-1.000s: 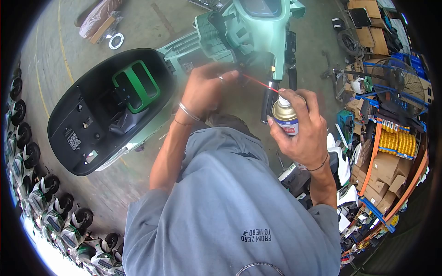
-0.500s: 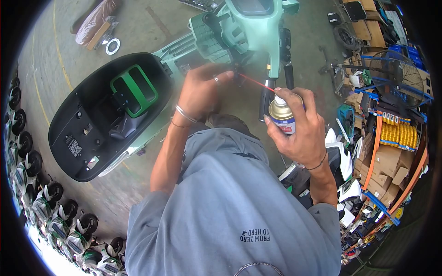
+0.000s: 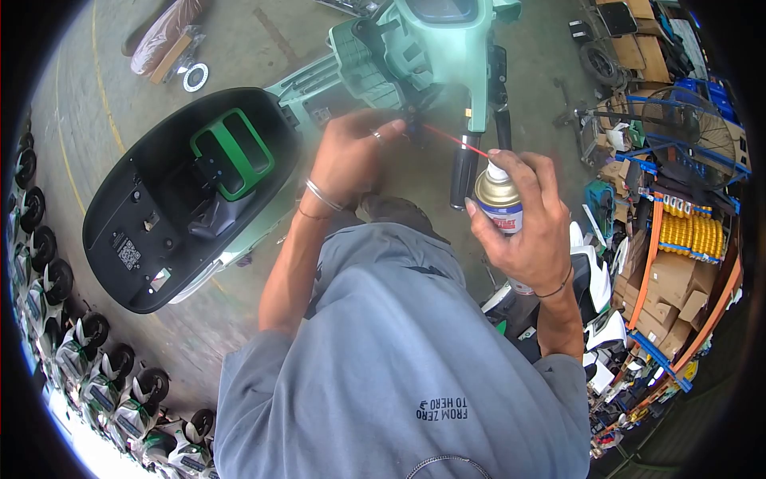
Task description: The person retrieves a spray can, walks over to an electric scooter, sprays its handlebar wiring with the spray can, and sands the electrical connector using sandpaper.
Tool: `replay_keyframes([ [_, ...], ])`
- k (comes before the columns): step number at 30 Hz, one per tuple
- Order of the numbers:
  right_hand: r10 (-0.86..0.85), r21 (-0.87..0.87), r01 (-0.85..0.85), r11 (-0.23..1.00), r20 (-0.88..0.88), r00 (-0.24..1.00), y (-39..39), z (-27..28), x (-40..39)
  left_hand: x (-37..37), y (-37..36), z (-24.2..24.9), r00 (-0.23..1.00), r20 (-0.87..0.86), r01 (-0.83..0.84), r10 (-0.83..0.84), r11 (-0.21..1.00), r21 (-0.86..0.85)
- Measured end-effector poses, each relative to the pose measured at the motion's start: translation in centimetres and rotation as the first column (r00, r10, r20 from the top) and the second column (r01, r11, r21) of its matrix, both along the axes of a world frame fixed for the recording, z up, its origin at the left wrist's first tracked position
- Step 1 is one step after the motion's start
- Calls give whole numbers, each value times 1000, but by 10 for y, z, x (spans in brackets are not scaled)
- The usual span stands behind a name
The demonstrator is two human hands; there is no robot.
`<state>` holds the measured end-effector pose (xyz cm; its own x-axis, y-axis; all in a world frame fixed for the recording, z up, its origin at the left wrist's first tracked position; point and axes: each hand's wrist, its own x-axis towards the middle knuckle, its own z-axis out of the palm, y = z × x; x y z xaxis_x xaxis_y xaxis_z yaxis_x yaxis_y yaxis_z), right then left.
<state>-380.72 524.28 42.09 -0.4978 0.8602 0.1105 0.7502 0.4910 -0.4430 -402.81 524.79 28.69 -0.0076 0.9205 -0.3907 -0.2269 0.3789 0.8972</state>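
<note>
My right hand grips a spray can with a gold top and a blue and red label, forefinger on its nozzle. A thin red straw runs from the nozzle up and left to a small dark part on the mint green scooter, just below its handlebar. My left hand, with a ring and a metal bangle, pinches at that same spot where the straw's tip ends. A faint mist hangs around the straw. The scooter's black seat is tipped up, showing a green insert.
A black handlebar grip hangs between my hands. Rows of small wheels line the left edge. Shelving with cardboard boxes and yellow parts stands at right, with a fan. A wrapped bundle lies on the concrete floor.
The can and my right hand have shifted slightly right and down. My left hand has stayed at the straw's tip.
</note>
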Motion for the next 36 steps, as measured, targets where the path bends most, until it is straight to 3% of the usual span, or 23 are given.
replay_keyframes([
  [8,47,-3,-47,999,38,998,-1,-2,-1,1,1,-2,997,-79,15,-15,1000,4],
  [14,-20,0,20,1000,78,997,5,-2,1,0,4,-4,994,-104,20,-19,1000,9],
  [24,29,-19,-28,999,99,995,8,-4,1,-1,4,-4,993,-115,15,-12,1000,27],
  [36,-37,-20,39,999,97,995,8,-4,3,-1,8,-3,994,-100,38,-36,999,16],
])
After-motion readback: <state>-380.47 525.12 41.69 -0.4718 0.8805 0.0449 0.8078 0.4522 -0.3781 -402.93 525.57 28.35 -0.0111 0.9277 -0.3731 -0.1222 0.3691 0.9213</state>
